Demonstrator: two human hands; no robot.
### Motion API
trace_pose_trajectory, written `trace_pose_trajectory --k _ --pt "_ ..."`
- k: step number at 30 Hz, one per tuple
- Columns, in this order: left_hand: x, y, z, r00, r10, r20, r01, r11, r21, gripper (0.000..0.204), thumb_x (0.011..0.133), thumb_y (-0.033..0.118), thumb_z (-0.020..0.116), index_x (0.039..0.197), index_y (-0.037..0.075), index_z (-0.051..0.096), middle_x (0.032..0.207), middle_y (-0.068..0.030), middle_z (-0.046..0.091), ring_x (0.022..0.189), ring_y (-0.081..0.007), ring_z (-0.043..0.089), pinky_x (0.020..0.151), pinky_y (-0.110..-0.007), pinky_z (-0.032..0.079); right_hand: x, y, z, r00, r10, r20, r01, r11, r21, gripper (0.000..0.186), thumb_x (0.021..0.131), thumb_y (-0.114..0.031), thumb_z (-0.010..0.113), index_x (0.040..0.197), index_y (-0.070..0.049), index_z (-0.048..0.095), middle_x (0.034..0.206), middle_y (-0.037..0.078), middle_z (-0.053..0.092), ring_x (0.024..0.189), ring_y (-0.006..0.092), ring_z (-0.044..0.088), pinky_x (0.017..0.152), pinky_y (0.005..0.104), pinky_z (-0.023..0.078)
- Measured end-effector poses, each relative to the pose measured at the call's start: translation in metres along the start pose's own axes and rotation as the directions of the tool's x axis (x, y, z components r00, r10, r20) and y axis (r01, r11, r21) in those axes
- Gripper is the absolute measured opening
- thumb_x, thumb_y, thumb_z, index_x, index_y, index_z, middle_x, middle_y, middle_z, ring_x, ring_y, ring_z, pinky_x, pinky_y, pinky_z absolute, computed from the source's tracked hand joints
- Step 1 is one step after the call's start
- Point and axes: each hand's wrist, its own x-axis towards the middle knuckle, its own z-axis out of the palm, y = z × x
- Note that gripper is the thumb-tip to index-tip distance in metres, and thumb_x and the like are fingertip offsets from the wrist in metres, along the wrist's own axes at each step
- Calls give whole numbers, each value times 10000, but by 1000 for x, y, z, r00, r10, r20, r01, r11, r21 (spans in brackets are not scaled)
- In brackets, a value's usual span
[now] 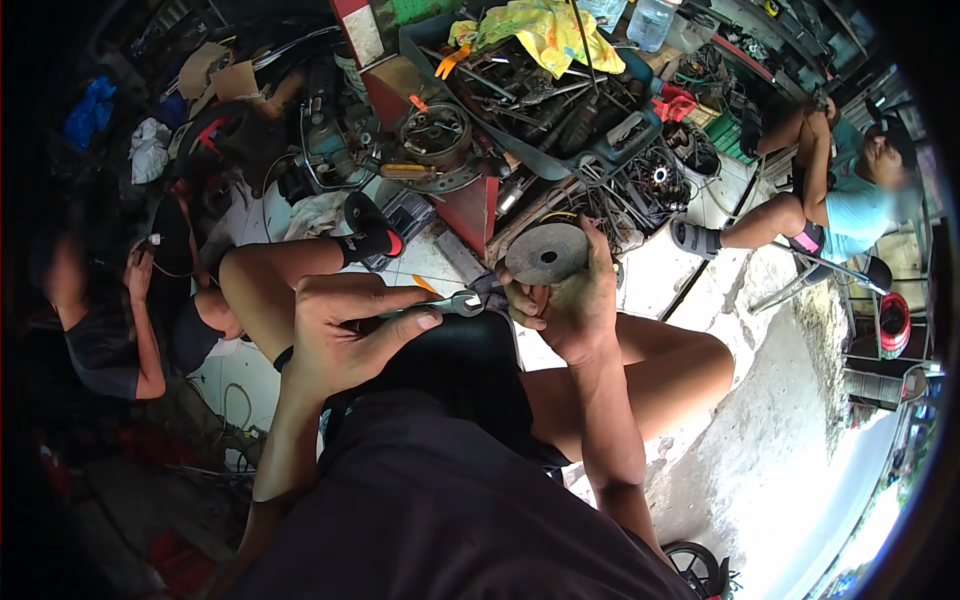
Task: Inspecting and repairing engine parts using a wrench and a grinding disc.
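My left hand (350, 325) is closed around the shaft of an open-end wrench (463, 304), thumb and forefinger pinching it. The wrench's jaw points right, toward my other hand. My right hand (578, 308) grips a flat grey disc (540, 250) with a dark hole in its centre. The disc's face is turned toward me, and its worn surface looks rough. A small gap separates the wrench's jaw from my right hand's fingers. Both hands are raised over my lap, and most of the wrench's handle is hidden in my left hand.
Ahead lies a large tray of tools and metal parts (520, 110), partly covered by a yellow patterned cloth (550, 35). A round metal housing (435, 133) and a yellow-handled screwdriver (408, 171) are nearer. People sit at left (110, 330) and right (850, 195).
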Motion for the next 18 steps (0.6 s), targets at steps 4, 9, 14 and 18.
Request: trace_pose_trajectory --k 4,9,14,18 --pt "2 -5 7 998 49 -44 -46 997 56 160 722 62 762 860 -8 720 599 -80 628 474 -91 528 434 -232 355 -5 15 5 940 -339 -44 292 864 -410 567 857 -545 441 891 -3 604 804 118 613 555 147 468 445 256 337" --pt "1 -8 8 999 52 -18 -47 977 207 172 700 81 779 843 8 718 605 -82 628 457 -138 538 428 -255 371 -3 19 8 446 -650 616 542 -351 -763 483 597 -340 731 910 9 615 869 150 592 736 287 603 671 347 497" --pt "-2 -12 5 992 125 -8 -119 961 251 155 692 86 783 822 26 723 593 -63 620 444 -128 521 413 -250 346 -9 20 9 394 -588 706 561 -455 -692 510 546 -322 769 916 -2 625 891 163 597 753 303 620 675 352 518" --pt "-4 -13 4 995 97 -27 -86 961 264 161 688 88 786 828 35 726 574 -57 604 431 -124 500 408 -254 333 3 22 2 507 -647 570 424 -388 -818 505 541 -354 770 893 -17 634 905 172 603 777 303 633 672 360 524"
